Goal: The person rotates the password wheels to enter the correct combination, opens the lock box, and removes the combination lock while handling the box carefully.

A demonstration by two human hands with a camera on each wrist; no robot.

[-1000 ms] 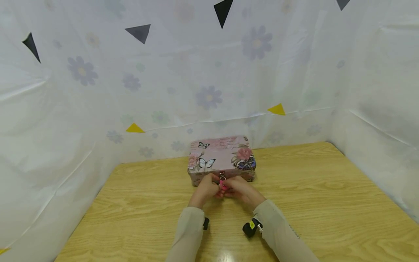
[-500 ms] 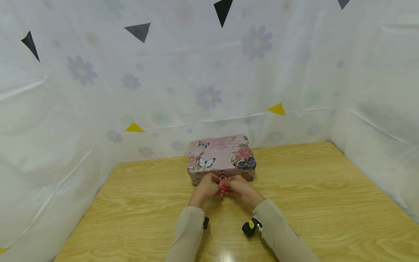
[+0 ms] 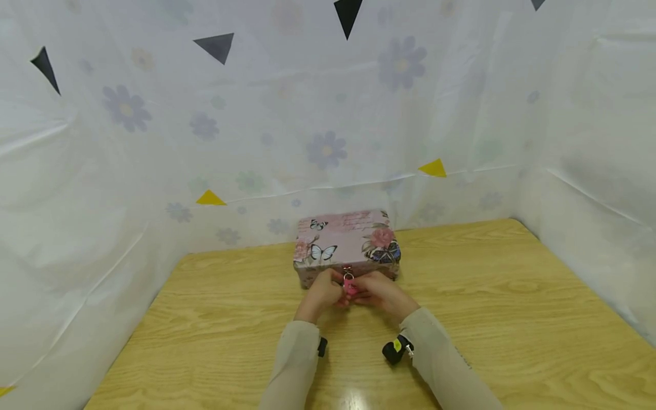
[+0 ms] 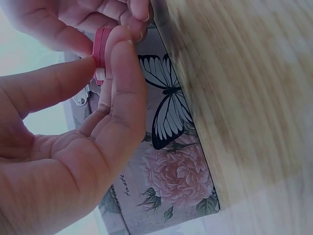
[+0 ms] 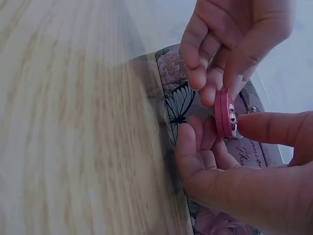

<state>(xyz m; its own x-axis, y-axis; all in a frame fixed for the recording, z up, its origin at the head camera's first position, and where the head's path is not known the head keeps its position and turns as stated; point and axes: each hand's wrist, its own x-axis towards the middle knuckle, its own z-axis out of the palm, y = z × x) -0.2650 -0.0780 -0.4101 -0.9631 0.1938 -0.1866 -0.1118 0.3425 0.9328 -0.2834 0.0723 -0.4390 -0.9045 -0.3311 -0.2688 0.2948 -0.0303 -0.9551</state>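
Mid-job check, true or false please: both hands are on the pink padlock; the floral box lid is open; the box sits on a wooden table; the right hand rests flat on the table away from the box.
1. Both hands, left hand and right hand, hold the pink padlock: true.
2. The floral box has its lid open: false, the lid is closed.
3. The box sits on the wooden table: true.
4. The right hand rests flat away from the box: false, its fingers pinch the padlock at the box front.

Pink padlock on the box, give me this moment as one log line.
left hand pinches pink padlock | right hand pinches it too | butterfly box closed | on wooden table
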